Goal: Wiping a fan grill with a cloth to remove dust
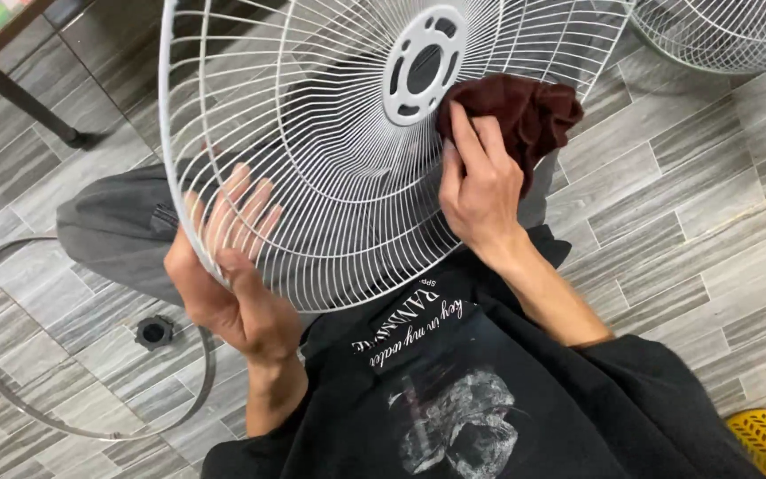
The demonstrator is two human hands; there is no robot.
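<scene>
Two hands busy here. My left hand (pixel 232 284) has the rim of the white wire fan guard (pixel 339 168) clamped, thumb outside and fingers curled through the wires on the inside, so the guard stands tilted over my lap. My right hand (pixel 480 191) presses a dark red cloth (pixel 525 111) flat against the wires, just beside the round plastic hub (pixel 423 62). On the grey tile floor (pixel 684 222) to my left lies a thin metal ring (pixel 11 390) with a small black knob (pixel 154 332) inside it. Another white guard (pixel 729 35) sits further off, top right.
</scene>
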